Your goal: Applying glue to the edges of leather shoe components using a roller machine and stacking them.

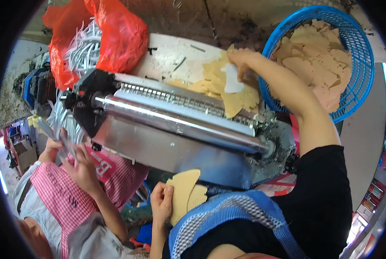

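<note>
Dough sheets (227, 88) sit piled on the feed tray at about 1 o'clock, right hand (240, 60) pressing down on them, grip flat and released. Left hand (162, 202) down at 6 o'clock pinches a few cut pieces (185, 194). Blue basket (360, 56) looks plenty full, so I'd say lots left. Tight quarters around the roller machine (175, 125), with a co-worker (67, 190) crowding 8 o'clock.

Blue plastic basket (360, 56) with tan sheets stood just right of right hand. Red plastic bag (115, 36) with white strips (82, 47) lay far left of that hand. Co-worker in pink checked apron (63, 194) sat left of left hand, holding grey strips (57, 138).
</note>
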Available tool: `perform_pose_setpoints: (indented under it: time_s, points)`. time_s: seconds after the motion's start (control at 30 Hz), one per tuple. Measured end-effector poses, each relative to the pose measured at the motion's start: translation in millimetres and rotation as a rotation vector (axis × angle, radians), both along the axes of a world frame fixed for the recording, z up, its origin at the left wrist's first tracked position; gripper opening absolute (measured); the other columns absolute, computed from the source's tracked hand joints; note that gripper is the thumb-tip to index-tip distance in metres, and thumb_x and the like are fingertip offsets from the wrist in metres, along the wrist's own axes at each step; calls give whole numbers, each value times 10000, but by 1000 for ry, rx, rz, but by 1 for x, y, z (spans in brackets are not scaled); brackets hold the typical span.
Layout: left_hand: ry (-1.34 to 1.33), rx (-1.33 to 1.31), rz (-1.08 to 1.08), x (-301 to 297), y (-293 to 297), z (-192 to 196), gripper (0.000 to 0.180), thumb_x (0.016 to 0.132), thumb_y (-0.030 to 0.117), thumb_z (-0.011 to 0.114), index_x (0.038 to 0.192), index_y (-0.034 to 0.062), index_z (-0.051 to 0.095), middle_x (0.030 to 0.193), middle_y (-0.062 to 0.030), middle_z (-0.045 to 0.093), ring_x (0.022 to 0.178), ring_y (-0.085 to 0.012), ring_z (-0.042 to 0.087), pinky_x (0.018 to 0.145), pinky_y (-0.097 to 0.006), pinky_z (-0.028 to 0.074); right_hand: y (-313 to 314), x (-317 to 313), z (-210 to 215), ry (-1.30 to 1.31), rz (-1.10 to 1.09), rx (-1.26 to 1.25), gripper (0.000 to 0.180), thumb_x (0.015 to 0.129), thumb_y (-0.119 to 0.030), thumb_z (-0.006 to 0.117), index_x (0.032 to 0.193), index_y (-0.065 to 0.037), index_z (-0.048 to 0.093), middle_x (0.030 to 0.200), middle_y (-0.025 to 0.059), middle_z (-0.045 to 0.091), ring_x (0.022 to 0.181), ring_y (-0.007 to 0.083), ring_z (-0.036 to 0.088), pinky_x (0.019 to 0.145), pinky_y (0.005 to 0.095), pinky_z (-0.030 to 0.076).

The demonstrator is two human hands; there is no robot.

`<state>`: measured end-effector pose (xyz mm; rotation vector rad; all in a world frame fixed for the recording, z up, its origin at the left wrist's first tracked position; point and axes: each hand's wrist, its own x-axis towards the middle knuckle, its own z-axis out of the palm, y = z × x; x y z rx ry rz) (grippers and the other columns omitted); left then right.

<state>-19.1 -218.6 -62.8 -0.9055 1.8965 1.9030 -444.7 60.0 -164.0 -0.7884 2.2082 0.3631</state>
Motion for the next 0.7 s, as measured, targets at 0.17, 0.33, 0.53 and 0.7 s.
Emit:
perform_pose_setpoints:
  time_s: [0.17,0.33,0.53,0.7]
  points:
    - [42,33,22,11,2,-19,189,930,155,561,779,53,510,647,84,459,560,3,356,488,-177,289,9,12,-8,-10,-83,36,655,445,-361,867,978,-115,578,1098,124,566,1072,349,475,857,420,416]
    - [27,45,48,12,5,-7,185,930,151,562,784,50,510,645,85,455,563,10,358,492,-168,285,6,15,-12,74,80,-169,719,437,-339,874,1041,-119,553,1139,148,542,1076,349,467,873,416,407]
    - [46,71,67,14,7,-12,185,935,159,558,795,48,509,643,82,476,552,15,369,486,-162,282,7,6,-10,-55,-150,-7,714,460,-296,866,1068,-91,554,1167,132,550,1145,362,432,918,446,387]
    - [19,58,88,16,9,-9,187,934,157,559,792,47,511,642,84,474,553,18,370,489,-161,285,-1,0,-7,-68,-125,-106,355,603,-309,757,850,-72,664,887,135,660,939,304,614,740,429,493]
